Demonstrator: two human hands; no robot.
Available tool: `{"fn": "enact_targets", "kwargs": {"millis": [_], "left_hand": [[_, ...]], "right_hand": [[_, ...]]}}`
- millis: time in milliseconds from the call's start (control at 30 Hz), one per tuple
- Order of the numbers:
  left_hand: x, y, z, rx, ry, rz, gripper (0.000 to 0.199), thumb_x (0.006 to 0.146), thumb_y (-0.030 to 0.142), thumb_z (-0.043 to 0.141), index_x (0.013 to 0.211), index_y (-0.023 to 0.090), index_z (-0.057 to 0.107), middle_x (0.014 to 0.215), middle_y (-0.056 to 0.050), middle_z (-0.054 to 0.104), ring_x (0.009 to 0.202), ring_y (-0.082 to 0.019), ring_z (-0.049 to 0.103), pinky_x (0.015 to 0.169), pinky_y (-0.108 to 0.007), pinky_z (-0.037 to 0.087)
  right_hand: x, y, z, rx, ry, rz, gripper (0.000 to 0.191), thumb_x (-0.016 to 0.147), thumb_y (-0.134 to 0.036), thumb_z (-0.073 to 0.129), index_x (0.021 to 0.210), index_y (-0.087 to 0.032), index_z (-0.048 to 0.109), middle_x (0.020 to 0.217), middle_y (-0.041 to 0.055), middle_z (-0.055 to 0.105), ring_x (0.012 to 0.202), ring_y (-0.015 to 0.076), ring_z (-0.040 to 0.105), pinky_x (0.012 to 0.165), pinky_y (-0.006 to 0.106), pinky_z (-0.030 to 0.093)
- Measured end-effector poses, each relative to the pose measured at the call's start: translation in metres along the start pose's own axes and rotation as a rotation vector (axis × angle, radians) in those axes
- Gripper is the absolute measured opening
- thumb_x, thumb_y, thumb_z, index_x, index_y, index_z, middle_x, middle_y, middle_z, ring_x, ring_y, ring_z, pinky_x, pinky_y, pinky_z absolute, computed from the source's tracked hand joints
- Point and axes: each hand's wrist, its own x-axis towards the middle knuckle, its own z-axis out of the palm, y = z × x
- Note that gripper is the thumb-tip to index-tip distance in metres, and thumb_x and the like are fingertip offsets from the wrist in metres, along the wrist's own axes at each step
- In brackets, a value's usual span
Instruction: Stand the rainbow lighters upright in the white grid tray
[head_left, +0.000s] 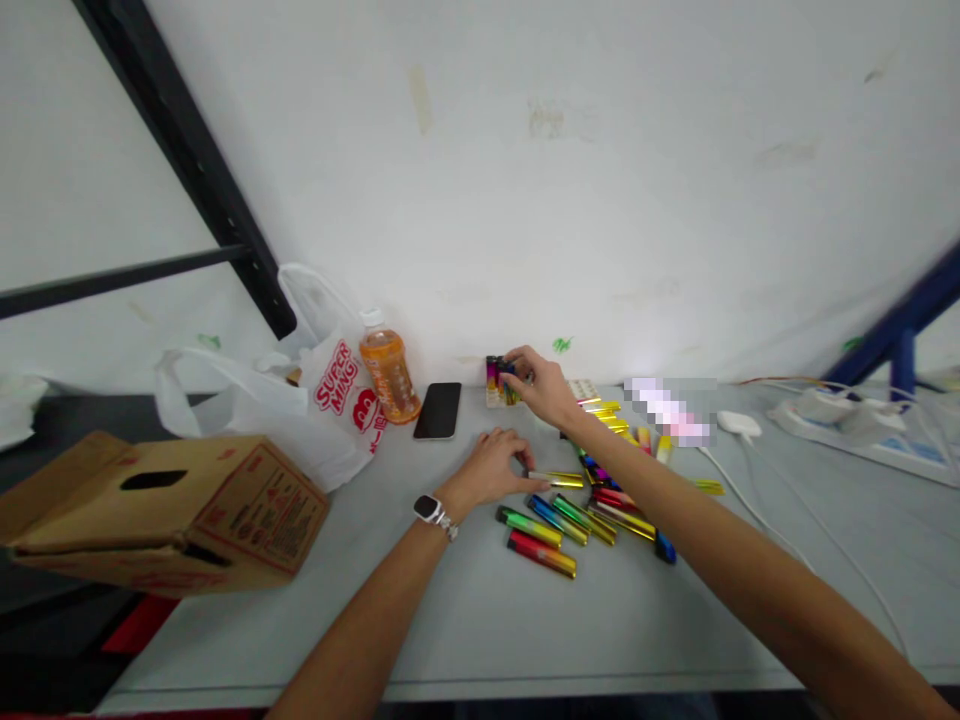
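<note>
Seemingly light, stiff and slick, the upright bundle of sticks (498,382) sits pinched at its top in the right hand (544,390), while the left hand (491,468) rests loosely curled, grasping nothing, on the worktop (465,620) below that grip.

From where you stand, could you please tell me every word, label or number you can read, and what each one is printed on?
"SUPER MING", red letters on the white plastic bag.
Red print on the cardboard box: too small and blurred to read.
Label on the orange drink bottle: unreadable.
Smartwatch face: nothing legible.
Coloured metallic sticks near the left hand and in the right hand: no readable text.
</note>
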Motion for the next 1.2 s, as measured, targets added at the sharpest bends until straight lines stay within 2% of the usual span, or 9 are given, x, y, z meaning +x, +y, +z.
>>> {"fn": "enact_targets", "kwargs": {"millis": [100, 233, 500, 667, 800, 900, 1000, 1067, 1200], "left_hand": [[0.001, -0.011, -0.002, -0.064, 0.001, 0.008, 0.033, 0.069, 0.048, 0.085, 0.082, 0.020, 0.071, 0.095, -0.003, 0.070, 0.096, -0.022, 0.062, 0.091, -0.033, 0.042], [0.002, -0.028, -0.011, -0.153, -0.002, -0.033, 0.032, 0.066, 0.043, 0.087, 0.077, 0.018, 0.071, 0.086, -0.003, 0.069, 0.087, -0.020, 0.061, 0.080, -0.030, 0.045], [0.004, -0.046, -0.017, -0.391, 0.048, -0.167, 0.028, 0.069, 0.037, 0.083, 0.078, 0.016, 0.066, 0.070, 0.002, 0.063, 0.068, -0.014, 0.055, 0.063, -0.026, 0.042], [0.009, -0.049, -0.021, -0.492, 0.270, -0.140, 0.030, 0.073, 0.040, 0.080, 0.085, 0.016, 0.067, 0.078, -0.001, 0.068, 0.071, -0.014, 0.060, 0.064, -0.025, 0.044], [0.016, -0.050, -0.019, -0.560, 0.441, -0.157, 0.034, 0.073, 0.045, 0.080, 0.086, 0.016, 0.069, 0.082, -0.004, 0.072, 0.072, -0.015, 0.063, 0.061, -0.026, 0.044], [0.018, -0.046, -0.019, -0.596, 0.534, -0.131, 0.034, 0.074, 0.047, 0.079, 0.087, 0.016, 0.071, 0.083, -0.005, 0.072, 0.072, -0.016, 0.064, 0.060, -0.026, 0.044], [0.017, -0.034, -0.021, -0.543, 0.627, -0.036, 0.029, 0.076, 0.045, 0.079, 0.087, 0.018, 0.072, 0.090, -0.006, 0.073, 0.084, -0.019, 0.065, 0.065, -0.028, 0.047], [0.015, -0.024, -0.023, -0.456, 0.699, 0.039, 0.024, 0.078, 0.042, 0.078, 0.086, 0.020, 0.073, 0.095, -0.006, 0.073, 0.093, -0.021, 0.064, 0.073, -0.031, 0.049], [0.014, -0.005, -0.021, -0.336, 0.769, 0.125, 0.013, 0.082, 0.033, 0.076, 0.088, 0.022, 0.074, 0.101, -0.006, 0.070, 0.101, -0.022, 0.061, 0.091, -0.038, 0.048]], "right_hand": [[0.026, 0.004, 0.009, -0.222, -0.087, -0.060, 0.015, 0.087, -0.027, 0.065, 0.101, -0.021, 0.064, 0.087, 0.0027, 0.072, 0.081, 0.0200, 0.063, 0.082, 0.034, 0.042], [0.046, 0.014, 0.024, -0.465, -0.167, -0.096, 0.015, 0.087, -0.025, 0.066, 0.101, -0.020, 0.066, 0.095, 0.0064, 0.075, 0.096, 0.0262, 0.062, 0.092, 0.041, 0.034], [0.047, 0.030, 0.031, -0.542, -0.200, -0.077, 0.015, 0.091, -0.030, 0.062, 0.099, -0.021, 0.071, 0.102, 0.0091, 0.071, 0.106, 0.0287, 0.052, 0.093, 0.042, 0.030], [0.042, 0.018, 0.022, -0.675, -0.143, -0.152, 0.027, 0.095, -0.041, 0.058, 0.098, -0.023, 0.077, 0.112, 0.0143, 0.058, 0.111, 0.0311, 0.045, 0.091, 0.043, 0.032], [0.035, 0.007, 0.019, -0.698, -0.173, -0.153, 0.035, 0.097, -0.045, 0.052, 0.112, -0.023, 0.076, 0.111, 0.0152, 0.054, 0.112, 0.0323, 0.044, 0.093, 0.045, 0.032], [0.021, 0.002, 0.018, -0.596, -0.095, -0.096, 0.044, 0.098, -0.047, 0.050, 0.130, -0.022, 0.067, 0.117, 0.0163, 0.055, 0.113, 0.0315, 0.045, 0.096, 0.045, 0.035], [-0.002, -0.006, 0.014, -0.304, -0.012, -0.002, 0.049, 0.100, -0.053, 0.042, 0.125, -0.020, 0.069, 0.115, 0.0141, 0.060, 0.113, 0.0280, 0.050, 0.102, 0.044, 0.036], [-0.020, -0.015, 0.009, -0.031, -0.059, 0.079, 0.057, 0.101, -0.059, 0.034, 0.114, -0.020, 0.073, 0.110, 0.0109, 0.066, 0.112, 0.0259, 0.054, 0.104, 0.042, 0.037], [-0.051, -0.034, 0.001, 0.408, -0.170, 0.295, 0.068, 0.094, -0.072, 0.036, 0.104, -0.017, 0.074, 0.094, 0.0076, 0.072, 0.095, 0.0233, 0.063, 0.089, 0.036, 0.047]]}}
